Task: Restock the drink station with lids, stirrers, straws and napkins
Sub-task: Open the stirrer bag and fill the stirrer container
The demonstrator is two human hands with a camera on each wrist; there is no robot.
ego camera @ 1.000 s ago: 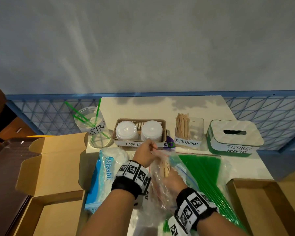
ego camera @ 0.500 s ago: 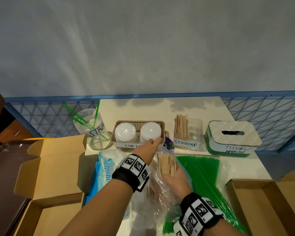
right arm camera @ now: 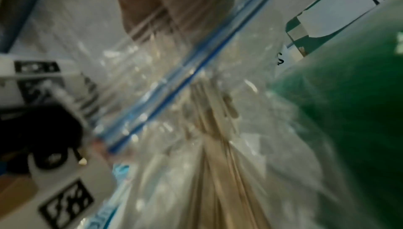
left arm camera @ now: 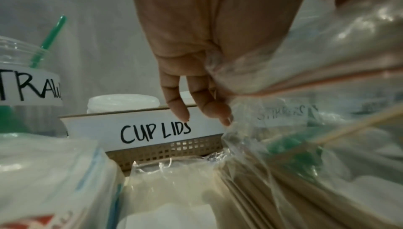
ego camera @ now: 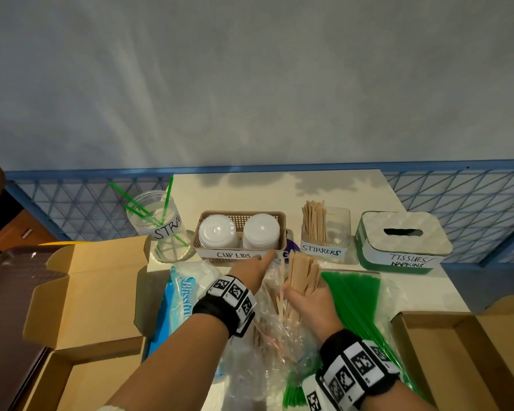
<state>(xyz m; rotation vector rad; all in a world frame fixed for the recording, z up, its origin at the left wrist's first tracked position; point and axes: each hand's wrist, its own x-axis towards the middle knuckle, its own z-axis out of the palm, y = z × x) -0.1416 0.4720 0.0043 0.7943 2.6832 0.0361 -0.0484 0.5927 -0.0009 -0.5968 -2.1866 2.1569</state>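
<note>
From the head camera I see my right hand (ego camera: 304, 301) gripping a bundle of wooden stirrers (ego camera: 303, 275), fingers wrapped round its lower part, just in front of the cup-lids basket (ego camera: 240, 253). My left hand (ego camera: 254, 266) reaches to the basket's front edge and holds up the rim of the clear zip bag (ego camera: 275, 330), which lies in front of the basket with loose stirrers still inside. Left of the basket stands the straws jar (ego camera: 161, 229); right of it the stirrers holder (ego camera: 325, 232), then the tissue box (ego camera: 402, 241). A pack of green straws (ego camera: 359, 301) lies in front of the basket to the right, a napkin pack (ego camera: 180, 295) to the left.

From the left wrist, my fingers (left arm camera: 176, 98) hang nearly straight before the "CUP LIDS" label (left arm camera: 156, 130); the bag's rim is bunched against my palm, though I cannot tell which fingers pinch it.

From the right wrist, the picture is blurred: I make out stirrers through plastic, the bag's blue zip line (right arm camera: 185, 81), and the green straws (right arm camera: 353, 112). I cannot tell my finger position here.
</note>
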